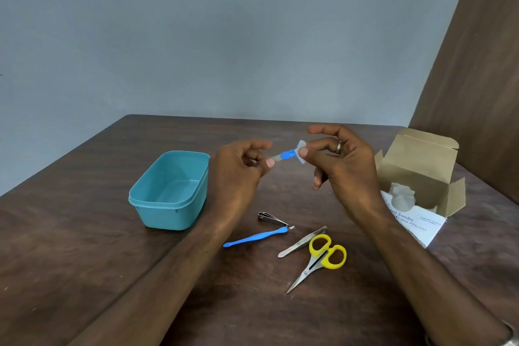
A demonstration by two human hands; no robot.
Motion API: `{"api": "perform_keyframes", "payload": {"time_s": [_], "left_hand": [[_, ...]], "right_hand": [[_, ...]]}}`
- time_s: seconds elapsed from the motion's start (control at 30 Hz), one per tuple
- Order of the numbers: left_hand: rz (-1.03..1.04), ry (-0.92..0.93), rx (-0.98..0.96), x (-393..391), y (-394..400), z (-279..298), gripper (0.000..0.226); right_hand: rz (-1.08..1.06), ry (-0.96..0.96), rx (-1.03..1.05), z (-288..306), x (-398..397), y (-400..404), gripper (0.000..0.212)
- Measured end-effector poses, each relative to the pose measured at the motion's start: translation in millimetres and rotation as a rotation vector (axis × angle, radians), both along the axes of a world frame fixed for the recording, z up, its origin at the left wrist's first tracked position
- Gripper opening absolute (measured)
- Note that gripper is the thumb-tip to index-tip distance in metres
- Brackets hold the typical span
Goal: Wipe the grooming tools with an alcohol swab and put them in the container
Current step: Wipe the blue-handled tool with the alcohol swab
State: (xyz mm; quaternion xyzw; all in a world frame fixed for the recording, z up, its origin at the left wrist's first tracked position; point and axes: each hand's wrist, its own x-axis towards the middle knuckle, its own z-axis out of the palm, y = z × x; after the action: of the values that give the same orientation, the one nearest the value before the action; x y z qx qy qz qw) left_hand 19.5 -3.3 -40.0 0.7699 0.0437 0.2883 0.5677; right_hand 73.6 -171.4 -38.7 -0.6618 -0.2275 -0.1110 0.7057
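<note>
Our left hand (238, 168) pinched the file (283, 155); our right hand (345, 166) pinched the swab (302, 149) around it. A loose pinch could drop it.

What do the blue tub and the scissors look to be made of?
The tub looks like moulded plastic: even teal colour, soft sheen, rounded rim. The scissors seem to have bare metal blades, grey and reflective, with glossy yellow handle loops that are probably plastic.
</note>
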Motion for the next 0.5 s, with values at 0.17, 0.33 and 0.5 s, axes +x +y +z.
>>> {"api": "perform_keyframes", "payload": {"time_s": [0.17, 0.33, 0.5], "left_hand": [[0.077, -0.085, -0.027, -5.8, 1.1, 5.8, 0.037], [0.066, -0.101, -0.020, -7.5, 0.4, 8.2, 0.039], [0.046, -0.102, 0.013, -8.5, -1.5, 8.5, 0.038]], "right_hand": [[-0.019, -0.059, -0.245, -2.2, -1.2, -1.5, 0.039], [0.001, -0.105, -0.425, -6.2, -5.3, 0.2, 0.047], [0.045, -0.115, -0.426, -8.0, -7.0, 4.1, 0.049]]}}
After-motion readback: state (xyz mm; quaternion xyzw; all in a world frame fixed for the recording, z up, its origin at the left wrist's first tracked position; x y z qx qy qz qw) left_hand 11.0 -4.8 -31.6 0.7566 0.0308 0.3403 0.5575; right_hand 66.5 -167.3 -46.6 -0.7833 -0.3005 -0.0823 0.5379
